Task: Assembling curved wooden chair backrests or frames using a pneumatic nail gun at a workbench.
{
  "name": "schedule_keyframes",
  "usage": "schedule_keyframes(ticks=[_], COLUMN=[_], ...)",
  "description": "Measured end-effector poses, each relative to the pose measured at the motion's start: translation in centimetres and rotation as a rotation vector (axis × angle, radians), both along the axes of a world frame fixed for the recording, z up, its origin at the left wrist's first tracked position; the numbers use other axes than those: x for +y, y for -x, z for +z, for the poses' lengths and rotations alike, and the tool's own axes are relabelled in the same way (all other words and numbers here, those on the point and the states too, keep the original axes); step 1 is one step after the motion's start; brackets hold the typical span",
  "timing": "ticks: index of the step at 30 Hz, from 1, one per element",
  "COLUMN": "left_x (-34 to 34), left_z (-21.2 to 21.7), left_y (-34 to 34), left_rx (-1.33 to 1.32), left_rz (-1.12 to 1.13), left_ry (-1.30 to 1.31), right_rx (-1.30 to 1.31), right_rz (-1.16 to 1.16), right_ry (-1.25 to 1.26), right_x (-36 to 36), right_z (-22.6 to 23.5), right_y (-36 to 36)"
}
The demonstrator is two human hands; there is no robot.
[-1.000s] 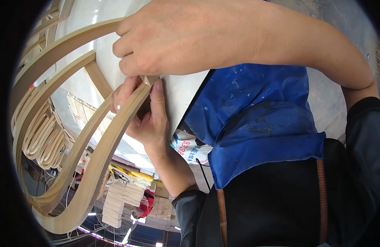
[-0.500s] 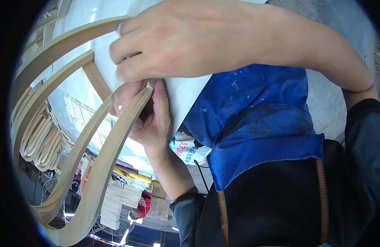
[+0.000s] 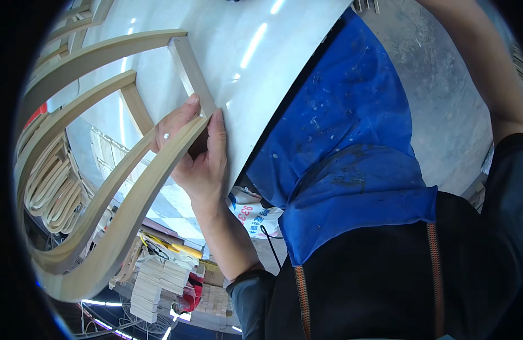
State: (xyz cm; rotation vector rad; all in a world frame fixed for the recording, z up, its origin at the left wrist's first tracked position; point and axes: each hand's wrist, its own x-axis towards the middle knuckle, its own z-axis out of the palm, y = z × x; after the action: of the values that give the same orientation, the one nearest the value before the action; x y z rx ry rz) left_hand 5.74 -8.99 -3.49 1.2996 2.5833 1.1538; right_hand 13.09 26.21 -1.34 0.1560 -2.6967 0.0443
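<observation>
My left hand (image 3: 196, 156) grips a corner of a pale curved wooden frame (image 3: 154, 187), its thumb on one side of the bent leg and its fingers on the other. A flat wooden crosspiece (image 3: 190, 73) meets the leg at that corner and runs to a second curved leg farther off. A small white spot shows on the hand. My right forearm (image 3: 471, 51) passes out at the top right edge, so the right hand itself is hidden from view. The frame rests on a glossy white worktop (image 3: 261, 73).
Stacks of curved wooden pieces (image 3: 57, 187) stand at the left. Light wooden strips (image 3: 151, 289) are piled at the lower left, near a person in red (image 3: 192, 292). A blue apron (image 3: 352, 141) covers my lap beside the table edge. A printed white sack (image 3: 253, 215) lies below.
My right hand has left the frame corner and moved out of view to the upper right, uncovering the crosspiece. The left hand stays on the corner; the curved lower end appears slightly higher.
</observation>
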Motion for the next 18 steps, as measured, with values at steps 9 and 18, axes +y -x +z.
schedule_keyframes(ticks=[9, 18], left_x=[0.2, -1.1], left_z=[0.1, 1.0], left_y=[0.0, -0.3], left_rx=[0.032, -0.054], left_rz=[-0.047, -0.008], left_ry=[-0.039, 0.084], right_rx=[-0.980, -0.996], right_rz=[-0.166, -0.268], right_ry=[0.583, 1.863], right_x=[-4.3, -10.3], right_z=[16.0, 3.1], right_y=[-2.4, -7.6])
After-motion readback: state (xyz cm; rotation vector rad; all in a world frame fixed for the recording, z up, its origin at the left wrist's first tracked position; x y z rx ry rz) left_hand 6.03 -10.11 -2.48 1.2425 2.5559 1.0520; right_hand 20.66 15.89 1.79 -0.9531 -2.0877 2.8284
